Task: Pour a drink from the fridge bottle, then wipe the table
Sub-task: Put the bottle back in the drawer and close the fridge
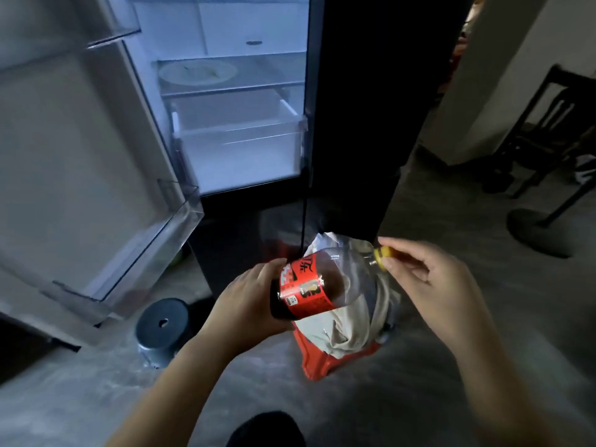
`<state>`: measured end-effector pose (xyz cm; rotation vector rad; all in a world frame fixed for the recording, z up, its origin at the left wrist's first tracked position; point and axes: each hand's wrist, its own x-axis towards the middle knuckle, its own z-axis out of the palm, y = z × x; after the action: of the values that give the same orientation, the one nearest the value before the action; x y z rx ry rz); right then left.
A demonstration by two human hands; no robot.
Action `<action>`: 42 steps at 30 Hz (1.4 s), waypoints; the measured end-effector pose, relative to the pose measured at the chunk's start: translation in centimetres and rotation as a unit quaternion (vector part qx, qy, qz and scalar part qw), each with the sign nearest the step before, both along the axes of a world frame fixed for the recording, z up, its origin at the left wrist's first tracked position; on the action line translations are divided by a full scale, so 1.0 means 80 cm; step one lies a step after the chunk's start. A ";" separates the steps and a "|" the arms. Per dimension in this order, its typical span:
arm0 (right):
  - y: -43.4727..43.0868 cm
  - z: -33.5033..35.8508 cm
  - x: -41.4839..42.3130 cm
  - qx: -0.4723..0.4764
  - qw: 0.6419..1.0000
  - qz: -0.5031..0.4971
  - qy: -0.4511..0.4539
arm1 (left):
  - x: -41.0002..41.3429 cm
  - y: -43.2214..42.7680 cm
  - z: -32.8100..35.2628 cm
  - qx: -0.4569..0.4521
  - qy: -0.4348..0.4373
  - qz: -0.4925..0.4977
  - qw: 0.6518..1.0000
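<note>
I am holding the bottle (325,282) in front of me with both hands, above the grey floor (419,382). My left hand (248,304) is gripping its lower end, fingers curled round the dark base and the edge of the red label. My right hand (429,285) is pinching the yellow cap (382,254) between thumb and fingertips, the other fingers loosely bent behind. The bottle is lying almost on its side, cap end to the right and a little higher, and the dark drink is pooling at the end in my left hand, leaving the neck half clear.

Below the bottle, a red bag (325,362) stuffed with pale cloth is sitting on the floor. To its left, a round grey metal object (161,324) with a hole in its top is standing on the floor.

Beyond them the fridge (354,124) is standing open, its door (64,156) swinging out to my left with clear bins on it. Inside, the light is shining on a white drawer (242,150) and, on the shelf above it, a plate (196,72). Far to the right, a dark chair (548,133) is standing by a wall, with a round dark base (535,227) on the floor in front of it.
</note>
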<state>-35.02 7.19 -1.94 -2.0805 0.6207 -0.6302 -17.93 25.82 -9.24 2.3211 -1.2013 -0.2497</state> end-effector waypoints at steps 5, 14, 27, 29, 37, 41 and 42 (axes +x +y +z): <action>-0.022 -0.004 0.086 -0.051 0.998 0.003 0.030 | 0.047 0.004 -0.001 0.006 -0.016 0.075 0.997; -0.050 -0.005 0.268 -0.049 0.995 0.076 0.036 | 0.203 -0.014 -0.008 -0.028 0.073 0.101 0.992; -0.088 0.022 0.371 -0.135 0.983 0.128 0.009 | 0.327 -0.054 -0.003 -0.074 0.050 0.085 0.992; -0.095 0.029 0.379 -0.142 0.983 0.110 0.030 | 0.327 -0.058 -0.003 -0.088 0.056 0.085 0.991; -0.106 0.019 0.406 -0.177 0.983 0.045 0.010 | 0.338 -0.073 0.006 -0.094 0.044 0.083 0.991; -0.120 0.038 0.399 -0.102 0.978 0.169 -0.068 | 0.349 -0.081 0.016 -0.092 0.021 0.089 0.992; -0.123 0.044 0.397 -0.119 0.973 0.185 -0.074 | 0.351 -0.084 0.017 -0.092 0.018 0.091 0.991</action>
<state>-3.25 -2.65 1.57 -2.2660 0.0679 -0.6569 10.16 19.10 -7.86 2.2367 -0.9445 -0.1116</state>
